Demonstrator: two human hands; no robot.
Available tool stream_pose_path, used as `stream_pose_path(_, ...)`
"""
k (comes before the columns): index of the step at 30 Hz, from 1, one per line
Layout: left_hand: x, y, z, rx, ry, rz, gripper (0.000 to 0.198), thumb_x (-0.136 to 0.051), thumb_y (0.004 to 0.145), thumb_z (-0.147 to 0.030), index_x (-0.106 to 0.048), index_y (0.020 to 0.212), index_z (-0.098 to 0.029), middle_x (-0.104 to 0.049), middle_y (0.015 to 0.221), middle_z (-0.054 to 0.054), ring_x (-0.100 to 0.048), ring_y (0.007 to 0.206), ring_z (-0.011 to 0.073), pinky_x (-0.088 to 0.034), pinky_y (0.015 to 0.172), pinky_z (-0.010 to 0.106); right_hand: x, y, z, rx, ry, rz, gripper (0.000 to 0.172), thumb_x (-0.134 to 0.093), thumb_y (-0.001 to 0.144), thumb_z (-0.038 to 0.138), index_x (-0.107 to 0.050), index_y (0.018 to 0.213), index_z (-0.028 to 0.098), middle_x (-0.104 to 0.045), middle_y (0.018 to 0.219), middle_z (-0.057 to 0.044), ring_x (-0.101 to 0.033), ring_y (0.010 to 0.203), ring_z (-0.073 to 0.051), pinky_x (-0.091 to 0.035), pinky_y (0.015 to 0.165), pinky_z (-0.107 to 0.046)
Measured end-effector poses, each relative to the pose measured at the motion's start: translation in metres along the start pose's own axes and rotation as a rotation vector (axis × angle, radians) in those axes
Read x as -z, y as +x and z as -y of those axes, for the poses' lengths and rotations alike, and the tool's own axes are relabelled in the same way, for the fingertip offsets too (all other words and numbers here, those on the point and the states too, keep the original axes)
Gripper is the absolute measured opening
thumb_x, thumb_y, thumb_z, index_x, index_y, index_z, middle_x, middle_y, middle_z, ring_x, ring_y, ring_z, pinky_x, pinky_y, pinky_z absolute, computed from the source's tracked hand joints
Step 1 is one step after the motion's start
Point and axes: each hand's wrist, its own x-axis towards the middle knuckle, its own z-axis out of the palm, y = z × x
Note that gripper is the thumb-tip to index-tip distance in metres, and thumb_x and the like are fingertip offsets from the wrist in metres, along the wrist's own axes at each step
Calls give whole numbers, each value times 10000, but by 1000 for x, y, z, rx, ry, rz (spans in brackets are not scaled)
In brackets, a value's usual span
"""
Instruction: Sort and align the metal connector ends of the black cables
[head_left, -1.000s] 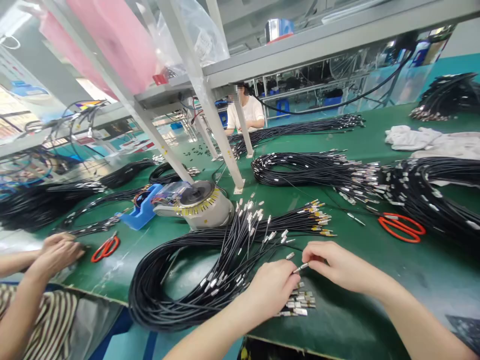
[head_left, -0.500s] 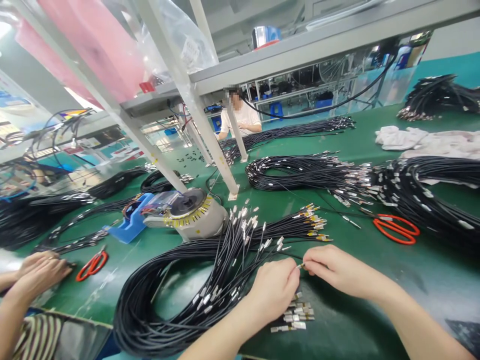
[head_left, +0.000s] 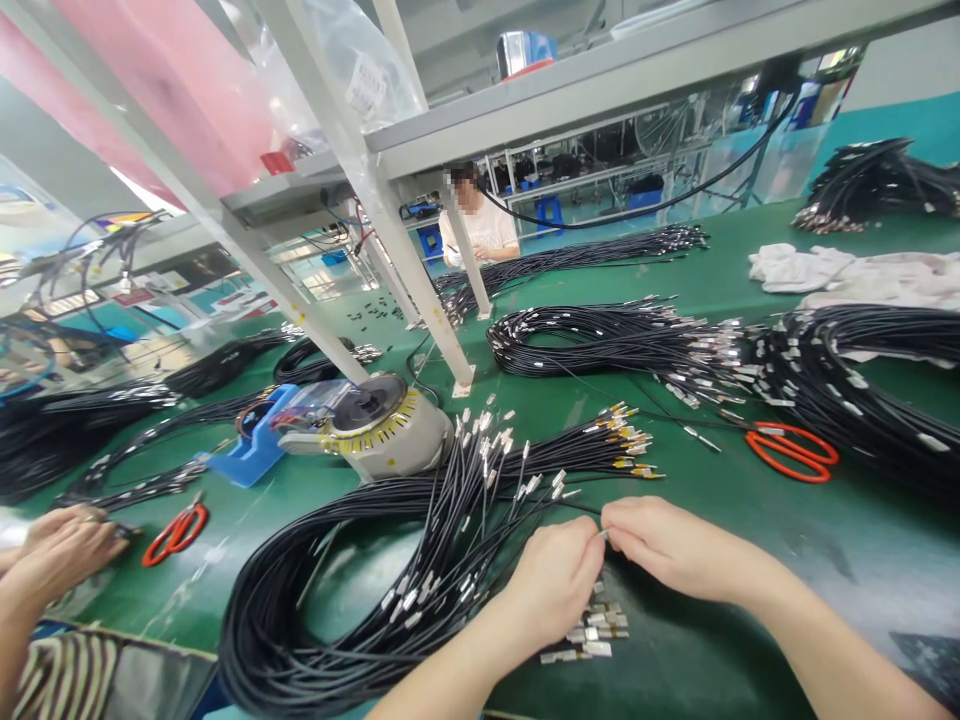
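Observation:
My left hand (head_left: 555,578) is closed in a pinch above the near end of a bundle of black cables. Nearly touching it, my right hand (head_left: 664,545) is closed too. Between their fingertips a small pale end piece of a cable (head_left: 604,535) shows; the fingers hide most of it. The looped bundle of black cables (head_left: 259,600) lies left of my hands, with white tags along it. Silver connector ends (head_left: 598,632) stick out below my left hand. Just beyond my hands, other cable ends (head_left: 626,440) carry yellow parts.
A grey round dispenser (head_left: 405,440) with yellow pieces and a blue tape holder (head_left: 255,440) stand beyond the bundle. Red-handled scissors (head_left: 793,452) lie at right, another pair (head_left: 176,533) at left near a co-worker's hands (head_left: 64,555). Shelf posts (head_left: 420,270) rise from the green table.
My hands have drawn slightly closer together, and less of the small piece between them shows. The view has shifted a little. The co-worker's hands at left remain near the table edge.

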Motion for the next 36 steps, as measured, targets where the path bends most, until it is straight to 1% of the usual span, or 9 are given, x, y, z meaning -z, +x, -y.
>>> stream_pose_path(9, -4, 1, 1, 1, -74, -35, 266, -305, 884, -186, -406, 638, -192, -467, 575, -35, -460, 548, 104, -337, 544, 199, 0, 2, 2, -15, -9, -7, 307, -302, 919, 184, -469, 661, 190, -544, 659, -15, -503, 628, -152, -389, 618, -256)
stream_pose_path(13, 8, -1, 0, -5, -120, -51, 261, -367, 867, -171, -515, 652, -182, -549, 612, -25, -503, 584, 109, -363, 577, 208, 5, 0, 5, -14, 102, -24, 288, -342, 909, 196, -486, 660, 185, -533, 628, 12, -486, 596, -130, -375, 584, -230)
stream_pose_path(17, 46, -17, -1, -100, -278, -183, 183, -475, 843, -189, -650, 788, -178, -653, 810, 25, -570, 775, 148, -416, 733, 248, 5, 0, 5, -31, 215, 15, 187, -431, 869, 210, -555, 731, 183, -583, 660, 20, -501, 600, -121, -377, 574, -210)
stream_pose_path(22, 109, -62, 14, -122, -538, -456, 161, -541, 825, -200, -698, 855, -192, -636, 1018, 67, -538, 998, 199, -404, 880, 297, -11, 5, 5, -43, 79, 130, 136, -498, 779, 127, -615, 777, 198, -645, 789, -11, -561, 728, -160, -393, 651, -232)
stream_pose_path(25, 137, -92, 24, -105, -670, -627, 141, -587, 792, -214, -708, 856, -181, -613, 1102, 87, -527, 987, 196, -441, 792, 257, -19, 8, 9, -66, -24, 127, 151, -518, 742, 117, -603, 824, 211, -627, 835, -20, -561, 766, -179, -395, 660, -247)
stream_pose_path(28, 154, -111, 29, -88, -760, -733, 137, -641, 743, -243, -703, 830, -157, -614, 1082, 105, -545, 760, 141, -449, 571, 209, -23, 9, 13, -66, -80, 135, 162, -506, 715, 93, -576, 797, 213, -601, 847, -19, -557, 760, -178, -391, 641, -247)
stream_pose_path(32, 159, -106, 30, -69, -858, -876, 160, -612, 771, -277, -672, 855, -154, -638, 935, 80, -483, 512, 68, -370, 400, 173, -27, 9, 15, -65, -112, 142, 148, -461, 718, 70, -527, 675, 195, -585, 775, -19, -540, 687, -160, -365, 589, -236)
stream_pose_path(34, 150, -93, 29, -66, -913, -886, 209, -595, 785, -270, -635, 974, -191, -612, 1026, 73, -560, 600, 95, -461, 509, 210, -27, 10, 15, -77, -90, 123, 153, -450, 726, 70, -515, 664, 193, -580, 722, -13, -522, 642, -149, -353, 568, -232)
stream_pose_path(36, 132, -79, 29, -42, -916, -807, 392, -587, 787, -255, -517, 1172, -273, -486, 1256, 67, -606, 831, 157, -504, 699, 284, -26, 11, 15, -84, -32, 85, 159, -440, 742, 75, -505, 656, 192, -563, 669, -1, -500, 609, -138, -347, 553, -225)
